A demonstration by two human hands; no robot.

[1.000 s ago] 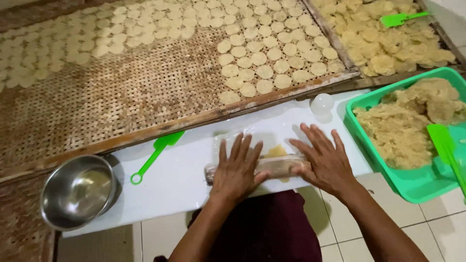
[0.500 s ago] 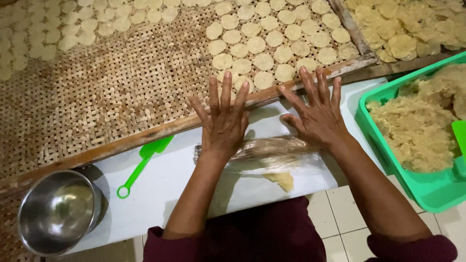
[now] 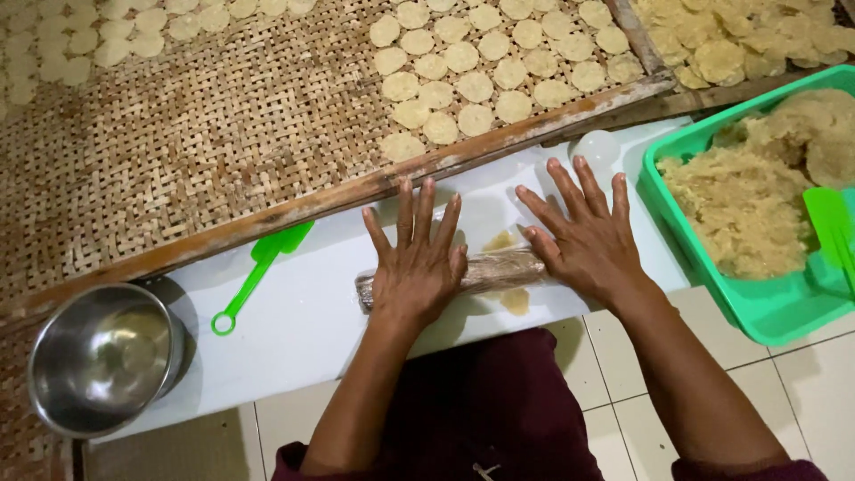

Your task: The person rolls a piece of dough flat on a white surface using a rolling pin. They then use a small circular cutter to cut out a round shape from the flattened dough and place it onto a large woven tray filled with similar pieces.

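Note:
My left hand [image 3: 417, 263] and my right hand [image 3: 590, 239] lie flat, fingers spread, on a plastic-wrapped rolling pin [image 3: 495, 270] across a white board [image 3: 294, 325]. A thin piece of yellowish dough [image 3: 508, 267] shows under the pin, above and below it between my hands. Both palms press on top of the pin; neither hand grips it.
A woven bamboo tray [image 3: 223, 134] with several round dough discs [image 3: 472, 85] lies beyond the board. A green tub [image 3: 757, 307] of dough with a green spatula [image 3: 833, 227] sits right. Left are a steel bowl [image 3: 102, 356] and another green spatula [image 3: 258, 272]. White floor tiles lie below.
My hands rolled the pin away over the dough toward the tray, then drew it back toward me. The view shifted slightly.

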